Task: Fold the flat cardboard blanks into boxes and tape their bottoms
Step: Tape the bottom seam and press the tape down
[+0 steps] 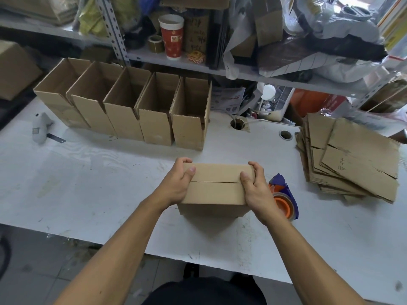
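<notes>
1. So far, 5 folded boxes (123, 106) stand in a row across the upper left of the frame, open ends up, each touching its neighbour; whether their bottoms are taped cannot be seen from this angle.
2. At the lower centre of the frame a 6th box (214, 186) sits on the white tabletop (88, 183) with its bottom turned up, and both long flaps are folded down so that they meet along a seam running left to right.
3. No tape shows on that seam, so by my judgement this box is formed but not yet sealed.
4. At the right edge of the frame a loose stack of flat blanks (352, 159) lies on the tabletop, so a good share of the work looks to be left.
5. Both hands are holding the box: the left hand (178, 186) wraps its left end with the thumb pressing on top near the seam, and the right hand (256, 190) grips the right end the same way, fingers curled over the edge.
6. A tape dispenser (284, 197) with an orange core lies just beside the right hand, partly hidden by it.
7. The box itself is plain brown corrugated card, clean, with crisp square edges and flaps that close nearly flush.
</notes>
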